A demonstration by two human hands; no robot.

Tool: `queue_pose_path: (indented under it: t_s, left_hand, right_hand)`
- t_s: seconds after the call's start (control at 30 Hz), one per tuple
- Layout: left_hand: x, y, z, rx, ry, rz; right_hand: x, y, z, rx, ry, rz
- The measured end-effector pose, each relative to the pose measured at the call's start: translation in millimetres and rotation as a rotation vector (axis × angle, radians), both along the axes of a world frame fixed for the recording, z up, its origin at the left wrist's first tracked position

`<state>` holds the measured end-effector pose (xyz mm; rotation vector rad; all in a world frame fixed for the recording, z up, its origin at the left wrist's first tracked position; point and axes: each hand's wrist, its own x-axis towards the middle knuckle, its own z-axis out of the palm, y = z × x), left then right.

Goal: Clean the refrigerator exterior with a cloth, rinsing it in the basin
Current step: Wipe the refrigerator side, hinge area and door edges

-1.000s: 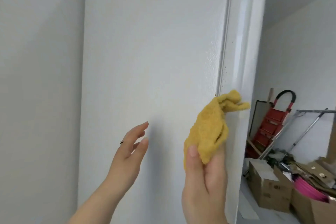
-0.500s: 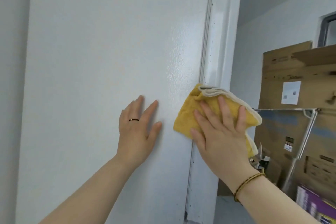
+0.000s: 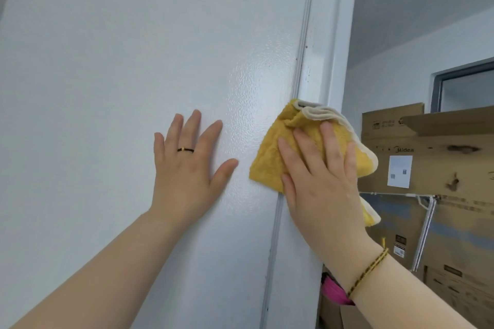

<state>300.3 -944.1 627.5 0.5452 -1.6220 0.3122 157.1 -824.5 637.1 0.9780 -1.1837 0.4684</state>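
So the yellow cloth (image 3: 270, 165) is flat against the white refrigerator (image 3: 133, 61), sitting right over the vertical seam (image 3: 300, 67) near its right edge, and a loose bit flops off past the corner. I've got the right hand (image 3: 323, 189) pressing on it with the fingers (image 3: 330, 141) straight and a little spread. They aren't curled round anything, so it's palm pressure holding it there, no pinch. The left hand (image 3: 187, 168) is flat on the bare panel just beside the cloth, fingers apart, thumb pointing toward it but not touching. It holds nothing and looks like it's just bracing. Handling-wise I'd guess the cloth is light, soft and floppy. The cream underside folds over at its top edge, so I expect it'll bunch or slip down if the pressure drops. Can't tell from the feed whether it's damp. The fridge skin is pebbly with a sheen, so it should glide fine. Best hold to my eye is a flat palm over the middle. I could also gather that overhang under the fingers so it doesn't drag off the corner. There are dark specks along the seam above the cloth, so that strip probably wants a pass. No basin in view, so rinsing means heading somewhere else. The cardboard boxes (image 3: 427, 168) are stacked off to the right, well apart from the wiping.
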Motion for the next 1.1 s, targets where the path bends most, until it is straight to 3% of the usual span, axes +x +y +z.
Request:
queue_pose_path:
  t_s: [0.1, 0.23, 0.37, 0.53, 0.63, 0.73, 0.83, 0.93, 1.03, 1.1]
  left_hand:
    - [-1.6, -2.1, 0.0, -0.03, 0.025, 0.032]
    - [-2.6, -2.9, -0.6, -0.03, 0.041, 0.043]
    - [-0.4, -4.1, -0.6, -0.038, 0.031, 0.078]
    - [-1.9, -5.6, -1.1, -0.047, 0.034, 0.104]
    - [-3.6, -5.8, -1.8, -0.054, 0.031, 0.126]
    - [-4.0, -6.3, -0.7, -0.066, 0.029, 0.154]
    - [-3.7, -7.9, -0.7, -0.07, 0.027, 0.179]
    - [-2.9, -8.0, -0.7, -0.067, 0.021, 0.187]
    - [-3.8, -9.8, -2.1, -0.06, 0.016, 0.212]
    - [-5.8, -11.3, -2.5, -0.064, 0.005, 0.207]
  right_hand:
    - [-2.0, 9.1, 11.7, 0.093, 0.039, 0.043]
    - [1.9, 12.7, 87.0, 0.199, 0.004, 0.064]
    - [16.4, 10.4, 135.1, 0.203, -0.293, 0.063]
    - [8.6, 0.2, 80.8, 0.073, -0.03, 0.001]
    - [6.6, 10.5, 108.1, 0.132, 0.026, 0.034]
    - [9.5, 13.8, 175.3, 0.209, -0.161, 0.038]
    - [24.7, 8.9, 213.3, 0.154, -0.253, 0.045]
    - [26.4, 1.9, 186.3, 0.128, -0.294, 0.014]
    - [17.4, 3.9, 147.1, 0.146, -0.171, 0.007]
    - [12.8, 11.5, 159.4, 0.159, -0.149, 0.046]
